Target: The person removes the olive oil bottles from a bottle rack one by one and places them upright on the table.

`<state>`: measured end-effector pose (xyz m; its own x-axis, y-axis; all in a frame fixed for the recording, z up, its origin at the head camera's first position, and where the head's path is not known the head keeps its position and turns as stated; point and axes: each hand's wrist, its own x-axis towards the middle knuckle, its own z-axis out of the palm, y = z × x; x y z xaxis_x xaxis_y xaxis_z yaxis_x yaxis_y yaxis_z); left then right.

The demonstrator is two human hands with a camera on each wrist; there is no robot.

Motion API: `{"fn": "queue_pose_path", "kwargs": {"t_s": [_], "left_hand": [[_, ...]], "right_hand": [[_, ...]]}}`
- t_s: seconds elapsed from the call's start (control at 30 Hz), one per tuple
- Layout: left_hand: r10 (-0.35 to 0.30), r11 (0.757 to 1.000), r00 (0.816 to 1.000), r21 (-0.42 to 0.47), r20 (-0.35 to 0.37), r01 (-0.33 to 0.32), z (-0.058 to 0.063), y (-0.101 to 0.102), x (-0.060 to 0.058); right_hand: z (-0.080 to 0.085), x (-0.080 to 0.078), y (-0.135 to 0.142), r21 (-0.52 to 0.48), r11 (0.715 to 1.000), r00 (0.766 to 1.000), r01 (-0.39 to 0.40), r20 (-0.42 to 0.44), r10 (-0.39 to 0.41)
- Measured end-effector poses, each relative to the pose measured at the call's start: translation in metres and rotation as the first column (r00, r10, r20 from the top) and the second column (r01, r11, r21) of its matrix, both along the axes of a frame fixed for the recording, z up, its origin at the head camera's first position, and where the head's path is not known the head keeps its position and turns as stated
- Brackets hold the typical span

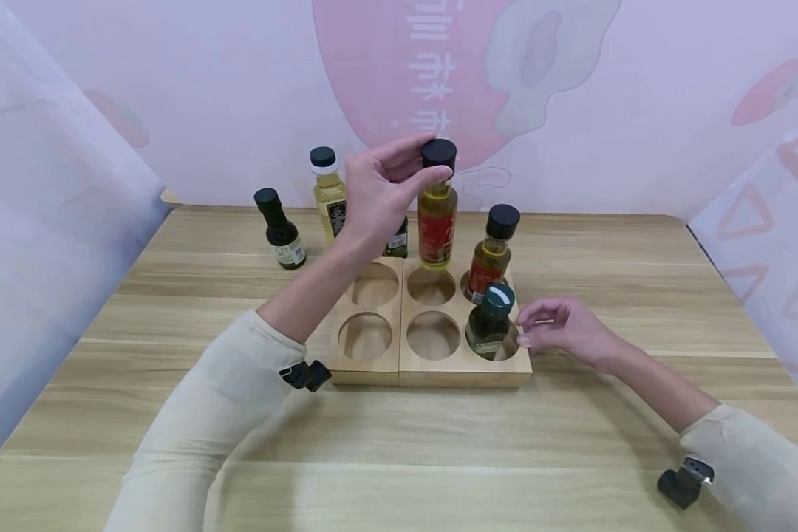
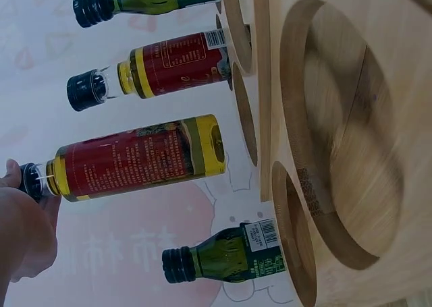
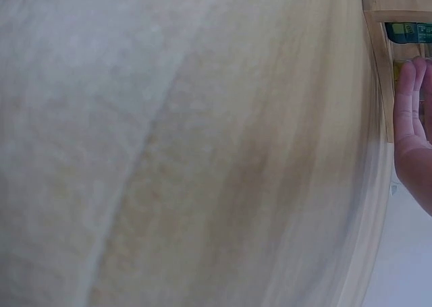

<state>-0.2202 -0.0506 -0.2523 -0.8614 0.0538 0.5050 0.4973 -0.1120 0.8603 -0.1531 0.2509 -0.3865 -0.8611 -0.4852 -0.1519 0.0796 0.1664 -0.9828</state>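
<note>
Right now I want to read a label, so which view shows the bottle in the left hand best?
The left wrist view: there the bottle in the left hand appears large, side-on, its red label in plain sight. The head view shows it smaller, from above; the right wrist view doesn't clearly show it.

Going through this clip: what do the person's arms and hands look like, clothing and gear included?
The left sleeve and right sleeve are cream, ending above the wrists. Small black devices sit near both cuffs. Left hand and right hand are gloveless.
</note>
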Motion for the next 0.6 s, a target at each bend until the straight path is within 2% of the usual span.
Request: {"fn": "queue_pose_path", "kwargs": {"t_s": [0.27, 0.6], "left_hand": [[-0.003, 1.0, 0.999, 0.017, 0.032, 0.003, 0.002, 0.004, -0.008], [0.007, 1.0, 1.0, 0.021, 0.026, -0.007, 0.0, 0.007, -0.021]], "right_hand": [[0.0, 0.001, 0.0, -0.023, 1.0, 1.0, -0.01, 0.001, 0.01], [0.0, 0.0, 0.001, -0.01, 1.0, 1.0, -0.014, -0.007, 0.014]]}}
